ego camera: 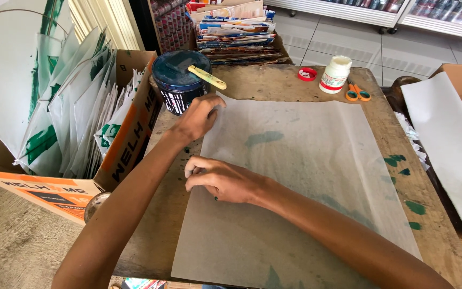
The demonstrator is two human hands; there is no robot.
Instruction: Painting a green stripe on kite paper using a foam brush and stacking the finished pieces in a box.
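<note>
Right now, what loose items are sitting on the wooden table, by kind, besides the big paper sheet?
Paint can: 1
Brush lying across the can: 1
White bottle: 1
Red cap: 1
Orange-handled scissors: 1
Total: 5

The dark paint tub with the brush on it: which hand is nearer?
Left. The left hand rests on the paper sheet's top-left corner, just below the paint tub. The right hand sits lower, at the sheet's left edge.
</note>
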